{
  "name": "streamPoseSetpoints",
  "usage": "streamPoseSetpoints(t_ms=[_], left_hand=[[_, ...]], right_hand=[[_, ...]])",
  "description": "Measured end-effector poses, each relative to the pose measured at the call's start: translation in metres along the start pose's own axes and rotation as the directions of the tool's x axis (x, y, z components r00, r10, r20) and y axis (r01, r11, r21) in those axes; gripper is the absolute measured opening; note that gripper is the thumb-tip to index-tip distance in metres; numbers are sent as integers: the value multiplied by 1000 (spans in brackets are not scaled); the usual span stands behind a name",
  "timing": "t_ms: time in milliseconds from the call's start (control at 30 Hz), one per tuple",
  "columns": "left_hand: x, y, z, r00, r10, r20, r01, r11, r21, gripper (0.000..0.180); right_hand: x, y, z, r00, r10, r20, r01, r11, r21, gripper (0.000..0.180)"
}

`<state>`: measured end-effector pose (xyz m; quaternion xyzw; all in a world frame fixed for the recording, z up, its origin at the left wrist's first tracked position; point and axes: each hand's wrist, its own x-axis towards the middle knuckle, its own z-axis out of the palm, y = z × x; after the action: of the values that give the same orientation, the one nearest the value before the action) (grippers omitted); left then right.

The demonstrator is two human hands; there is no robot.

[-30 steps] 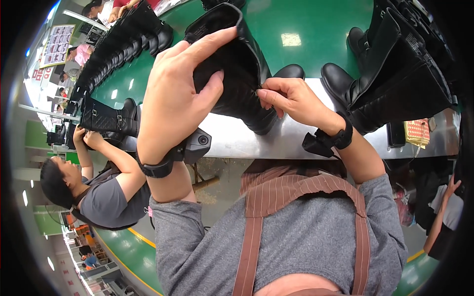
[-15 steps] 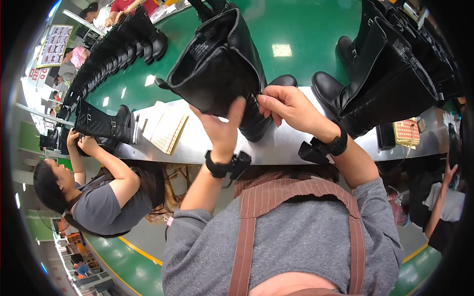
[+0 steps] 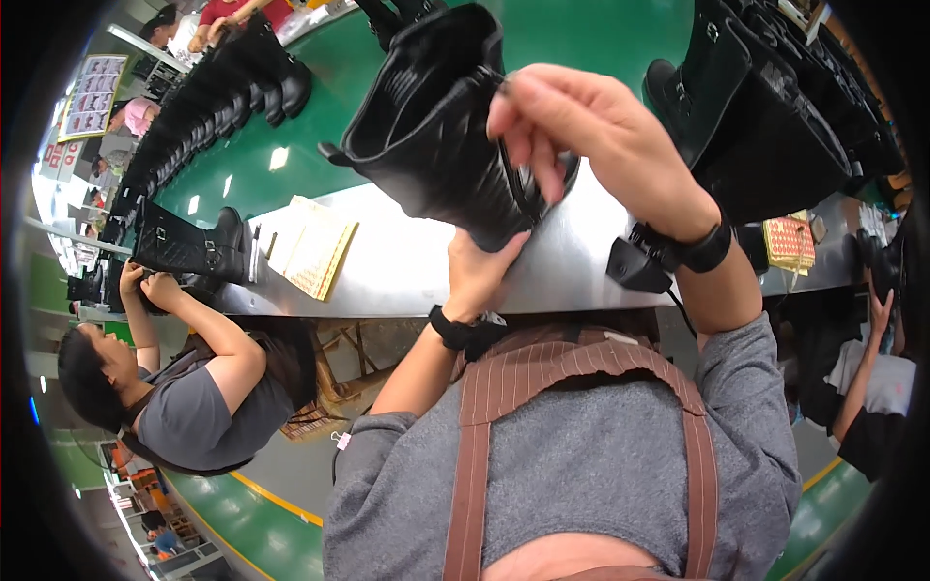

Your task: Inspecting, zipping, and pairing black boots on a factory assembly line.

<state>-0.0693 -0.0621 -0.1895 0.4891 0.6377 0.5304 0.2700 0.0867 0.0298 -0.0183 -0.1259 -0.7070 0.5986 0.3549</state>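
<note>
In the head view, the task's boot, a tall black one, stood tilted over the silver front strip of the table, its wide opening turned toward the upper left and a pull tab jutting from the rim; the left hand was low on it, its grip clamped on the bottom of the boot, with the thumb pointing to the right and the other fingers hidden behind the leather; the right hand was up at the right side of the shaft, its grip drawn together, thumb and forefinger pinching a small dark piece at the boot's upper edge (the hand was blurred, so the piece itself could not be made out); below that pinch, a seam ran down the side of the shaft; to the left, on the silver strip, lay a pale yellow pad with two slim pens just beside it; to the right stood a cluster of black boots, near some sheets with red markings; farther left, a co-worker in a grey top touched another black boot, and a long row of boots stretched along the table's green top.
</note>
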Motion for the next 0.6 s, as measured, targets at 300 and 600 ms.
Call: streamPoseSetpoints(t_ms=[300, 600], left_hand=[[2, -32, -8, 983, 47, 178, -7, 977, -215, 76], [-1, -55, -6, 962, -140, 233, 167, 981, -101, 63]], right_hand=[[-95, 144, -15, 798, 510, -320, -575, 805, -150, 19], [-83, 178, 10, 849, 321, -421, -395, 914, -99, 18]])
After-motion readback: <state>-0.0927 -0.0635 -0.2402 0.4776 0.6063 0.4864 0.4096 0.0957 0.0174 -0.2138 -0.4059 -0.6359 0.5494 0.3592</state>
